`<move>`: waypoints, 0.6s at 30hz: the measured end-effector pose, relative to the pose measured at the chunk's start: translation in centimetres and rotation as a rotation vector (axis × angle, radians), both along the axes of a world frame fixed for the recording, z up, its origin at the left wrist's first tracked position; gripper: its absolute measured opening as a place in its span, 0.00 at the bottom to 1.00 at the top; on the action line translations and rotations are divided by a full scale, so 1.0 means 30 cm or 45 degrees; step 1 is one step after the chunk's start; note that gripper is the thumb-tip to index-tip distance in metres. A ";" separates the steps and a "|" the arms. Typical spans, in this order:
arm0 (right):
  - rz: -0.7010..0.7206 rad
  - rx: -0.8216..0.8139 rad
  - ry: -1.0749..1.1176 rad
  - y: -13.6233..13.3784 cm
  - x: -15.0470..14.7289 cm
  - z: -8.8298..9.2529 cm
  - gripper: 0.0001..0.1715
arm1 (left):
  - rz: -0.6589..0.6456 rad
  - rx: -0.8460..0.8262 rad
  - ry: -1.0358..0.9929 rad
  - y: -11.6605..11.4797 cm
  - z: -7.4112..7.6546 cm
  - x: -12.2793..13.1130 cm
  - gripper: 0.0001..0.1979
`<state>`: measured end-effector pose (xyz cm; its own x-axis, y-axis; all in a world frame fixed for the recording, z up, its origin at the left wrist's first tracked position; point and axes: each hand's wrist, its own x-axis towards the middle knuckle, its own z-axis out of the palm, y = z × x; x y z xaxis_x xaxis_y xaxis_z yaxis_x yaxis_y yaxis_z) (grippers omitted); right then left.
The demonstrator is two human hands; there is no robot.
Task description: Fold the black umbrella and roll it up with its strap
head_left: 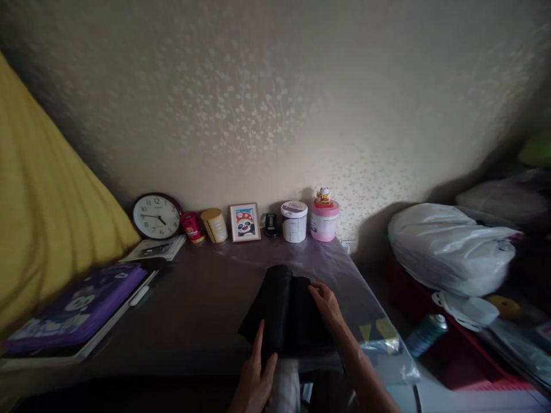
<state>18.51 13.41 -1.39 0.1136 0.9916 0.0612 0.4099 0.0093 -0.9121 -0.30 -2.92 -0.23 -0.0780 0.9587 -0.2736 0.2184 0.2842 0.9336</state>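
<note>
A folded black sheet, cloth or soft plastic, lies near the front edge of the table. A raised fold runs along its middle, and a flatter flap lies to the right. My left hand is at its near edge, index finger stretched along the sheet and thumb apart beside the fold; the other fingers are partly hidden. At the far right corner of the flap, my right hand pinches the edge between thumb and fingers. The dark material shows little detail, so its exact kind is unclear.
Along the wall stand a clock, canisters, a framed panda picture and tubs. A purple case lies left, by a yellow curtain. Right of the table are a white bag and a spray can.
</note>
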 end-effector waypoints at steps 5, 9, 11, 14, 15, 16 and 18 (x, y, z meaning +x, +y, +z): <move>0.041 -0.005 -0.156 0.008 -0.007 -0.011 0.24 | -0.013 -0.003 -0.048 -0.002 -0.008 -0.008 0.37; 0.031 0.023 -0.222 0.011 0.003 -0.015 0.19 | 0.004 0.009 -0.107 -0.004 0.005 -0.019 0.38; 0.022 0.025 -0.271 0.006 0.013 -0.016 0.18 | 0.049 -0.002 -0.116 -0.005 0.016 -0.022 0.38; 0.016 0.007 -0.351 -0.011 0.019 -0.010 0.17 | 0.110 -0.017 -0.155 -0.003 0.025 -0.026 0.39; 0.005 0.010 -0.411 -0.018 0.017 -0.004 0.17 | 0.121 -0.024 -0.172 -0.002 0.025 -0.027 0.39; -0.009 0.036 -0.500 -0.025 0.011 0.003 0.17 | 0.125 -0.032 -0.186 0.000 0.023 -0.028 0.39; 0.005 0.161 -0.723 -0.033 -0.009 0.021 0.17 | 0.124 -0.051 -0.212 0.004 0.014 -0.031 0.40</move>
<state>18.25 12.41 -0.76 0.0246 0.9730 0.2293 0.8343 0.1064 -0.5410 -1.23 -2.80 0.20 -0.1205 0.9368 -0.3285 0.0314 0.3343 0.9419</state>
